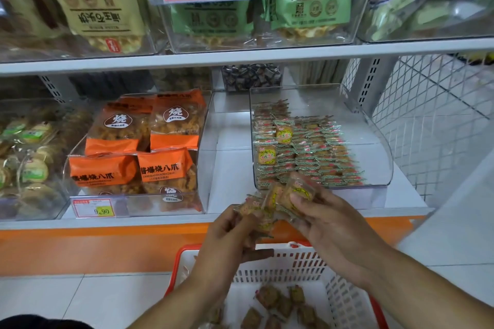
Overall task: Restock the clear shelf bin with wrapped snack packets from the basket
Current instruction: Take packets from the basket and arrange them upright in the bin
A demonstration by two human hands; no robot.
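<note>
Both hands [272, 219] grip snack packets [278, 200] over basket [307, 262], pale floor tiles [93, 299], white shelf [230, 168].

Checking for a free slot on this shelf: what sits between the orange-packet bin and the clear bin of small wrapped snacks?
Head view: nothing stands between the orange-packet bin and the clear bin; only bare white shelf shows there.

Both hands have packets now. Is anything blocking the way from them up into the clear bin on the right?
Nothing visible blocks it. The left hand and right hand hold the snack packets just below the clear bin, whose low front lip is open above. Its packed rows leave bare floor along the right side.
</note>
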